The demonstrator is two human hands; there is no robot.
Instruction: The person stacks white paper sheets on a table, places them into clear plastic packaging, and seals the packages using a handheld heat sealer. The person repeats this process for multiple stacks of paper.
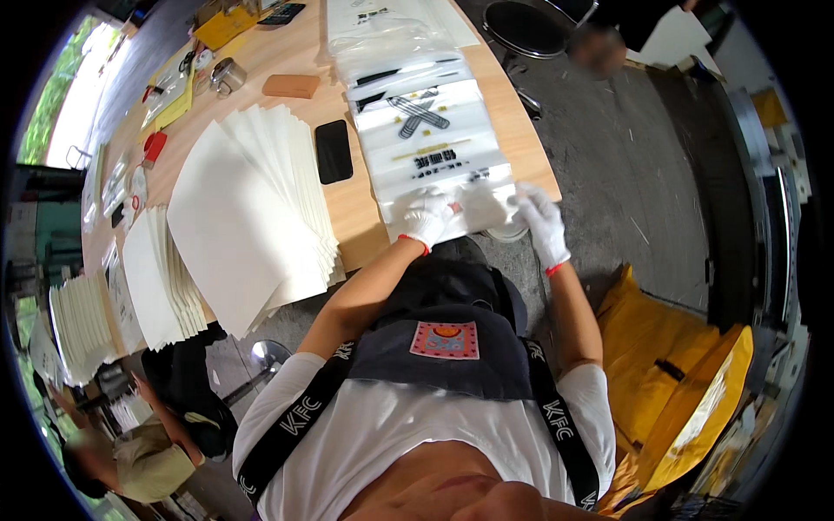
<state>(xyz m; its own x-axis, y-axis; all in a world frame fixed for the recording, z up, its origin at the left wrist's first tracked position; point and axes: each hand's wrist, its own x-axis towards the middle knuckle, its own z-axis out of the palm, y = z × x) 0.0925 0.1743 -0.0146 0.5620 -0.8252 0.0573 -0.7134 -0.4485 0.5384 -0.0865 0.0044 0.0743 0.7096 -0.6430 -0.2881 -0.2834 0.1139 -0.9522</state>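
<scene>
A stack of clear printed plastic bags [423,156] lies along the table's right part, its near end at the front edge. My left hand [426,217], in a white glove with a red cuff, is closed on the near end of the top plastic bag, a fingertip showing at its right. My right hand [545,227], gloved alike, has its fingers closed at the bag's near right corner, beyond the table edge. Motion softens the fingers a little. Just left of the bags rests a black phone [334,151].
Fanned white paper stacks [248,208] cover the table's left part. Farther back are a brown block [291,86], a metal mug [228,76] and a yellow box [224,28]. A round black stool [525,28] stands beyond; a yellow sack [660,373] is at my right. Another person [143,451] works at lower left.
</scene>
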